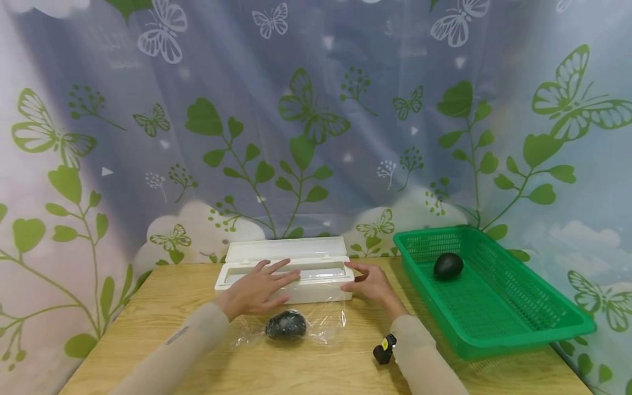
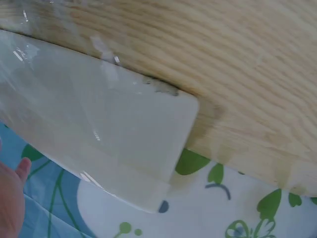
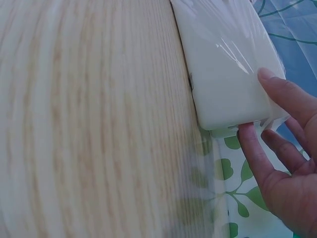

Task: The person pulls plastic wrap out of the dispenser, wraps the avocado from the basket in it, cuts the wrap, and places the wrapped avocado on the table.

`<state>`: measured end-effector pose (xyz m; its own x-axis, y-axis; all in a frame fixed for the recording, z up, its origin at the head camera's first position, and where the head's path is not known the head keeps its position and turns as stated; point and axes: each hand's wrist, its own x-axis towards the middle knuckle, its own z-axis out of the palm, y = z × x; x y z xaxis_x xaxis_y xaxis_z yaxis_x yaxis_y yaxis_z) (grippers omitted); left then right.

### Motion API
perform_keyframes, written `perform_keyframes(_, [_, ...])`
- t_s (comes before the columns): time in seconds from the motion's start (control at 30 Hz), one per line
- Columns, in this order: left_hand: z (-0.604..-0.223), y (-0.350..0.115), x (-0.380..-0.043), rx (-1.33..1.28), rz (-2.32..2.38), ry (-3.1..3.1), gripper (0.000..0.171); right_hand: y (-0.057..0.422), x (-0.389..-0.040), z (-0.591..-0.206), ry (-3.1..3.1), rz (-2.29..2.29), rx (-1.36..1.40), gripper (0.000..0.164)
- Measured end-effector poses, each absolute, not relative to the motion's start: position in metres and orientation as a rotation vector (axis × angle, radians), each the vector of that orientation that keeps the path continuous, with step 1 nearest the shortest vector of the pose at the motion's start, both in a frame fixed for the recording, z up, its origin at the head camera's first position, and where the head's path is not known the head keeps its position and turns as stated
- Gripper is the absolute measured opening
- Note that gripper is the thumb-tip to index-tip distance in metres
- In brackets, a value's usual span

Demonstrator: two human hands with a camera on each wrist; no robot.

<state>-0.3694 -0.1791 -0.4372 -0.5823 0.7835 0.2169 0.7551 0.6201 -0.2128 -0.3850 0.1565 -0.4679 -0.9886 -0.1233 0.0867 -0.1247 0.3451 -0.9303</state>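
A white cling film dispenser stands on the table, its long lid raised at the back. My left hand lies over its front and top with the fingers spread and fairly straight. With thumb and fingers, my right hand grips the dispenser's right end; the right wrist view shows the thumb on the film-covered front. Clear film hangs from the front onto the table. Under it, close before the dispenser, sits a dark oval avocado.
At the right stands a green plastic basket with perforated walls, holding another dark avocado. A patterned curtain hangs behind the wooden table. A small black device sits at the right wrist.
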Motion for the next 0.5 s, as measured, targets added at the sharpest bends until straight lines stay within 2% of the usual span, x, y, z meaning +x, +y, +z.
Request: perform_keyframes(0.5, [-0.452, -0.205, -0.371, -1.196, 0.049, -2.443, 0.054, 0.157, -0.387, -0.47, -2.559, 1.786, 0.243, 0.062])
